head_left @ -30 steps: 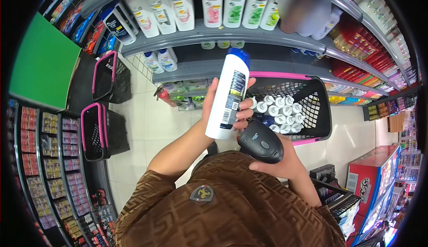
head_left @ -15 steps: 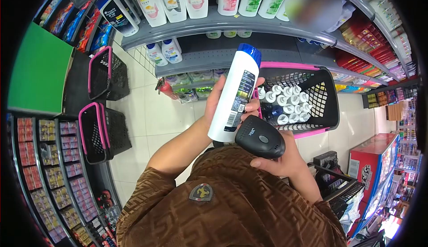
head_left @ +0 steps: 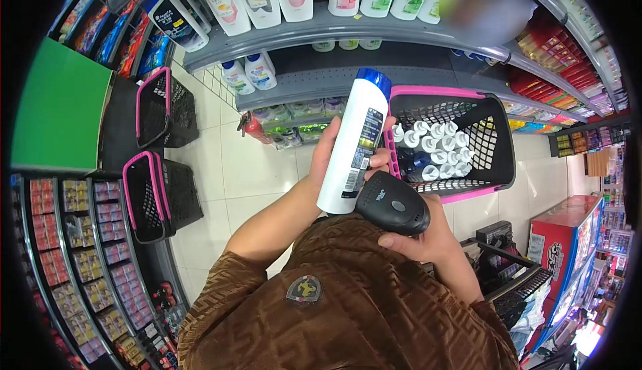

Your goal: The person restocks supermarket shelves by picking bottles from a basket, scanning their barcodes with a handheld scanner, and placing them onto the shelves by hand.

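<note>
a shop aisle with a pale tiled floor (head_left: 257,176) and packed shelves.
a grey metal shelf unit (head_left: 281,44) runs across the far side, its tiers curving in the wide view, with wire mesh (head_left: 215,88) at its left end and a red fire extinguisher (head_left: 251,129) low down near it. on the left, a flat green panel (head_left: 60,106) stands above dark racks (head_left: 59,213) of small packets. on the right, a red cabinet (head_left: 568,217) stands near more shelving, and a white glare (head_left: 588,338) shows at the lower right edge.
</note>
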Motion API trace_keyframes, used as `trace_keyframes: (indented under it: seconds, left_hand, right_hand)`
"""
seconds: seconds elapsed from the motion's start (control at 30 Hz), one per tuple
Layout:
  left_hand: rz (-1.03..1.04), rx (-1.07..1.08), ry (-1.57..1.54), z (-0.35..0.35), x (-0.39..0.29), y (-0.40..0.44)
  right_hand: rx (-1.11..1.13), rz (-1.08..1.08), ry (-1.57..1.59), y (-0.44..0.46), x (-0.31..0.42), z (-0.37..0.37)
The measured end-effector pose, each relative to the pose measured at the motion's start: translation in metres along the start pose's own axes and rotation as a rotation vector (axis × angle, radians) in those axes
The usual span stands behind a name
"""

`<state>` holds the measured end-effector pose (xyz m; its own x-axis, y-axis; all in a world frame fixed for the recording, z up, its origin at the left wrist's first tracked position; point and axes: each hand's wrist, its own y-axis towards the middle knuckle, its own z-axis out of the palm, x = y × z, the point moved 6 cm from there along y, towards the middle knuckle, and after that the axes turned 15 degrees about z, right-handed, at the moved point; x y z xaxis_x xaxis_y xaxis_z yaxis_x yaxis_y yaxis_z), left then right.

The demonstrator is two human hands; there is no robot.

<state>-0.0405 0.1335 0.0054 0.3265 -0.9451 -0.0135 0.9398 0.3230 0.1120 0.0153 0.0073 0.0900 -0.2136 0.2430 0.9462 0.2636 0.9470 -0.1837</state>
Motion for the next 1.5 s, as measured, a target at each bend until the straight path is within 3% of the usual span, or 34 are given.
trace_keyframes:
  seconds: [0.83, 1.13, 1.5]
  left_hand:
    - [0.029, 0.064, -0.046, 0.007, 0.036, 0.013]
    - [-0.071, 0.251, -0.181, 0.014, 0.05, 0.008]
    - [-0.136, 0.277, -0.224, 0.01, 0.054, -0.003]
  right_hand:
    - [0.037, -0.081, 0.027, -0.018, -0.025, -0.029]
    - [0.047, -0.11, 0.05, -0.028, -0.027, -0.034]
    - [0.043, -0.096, 0.039, -0.036, -0.035, -0.025]
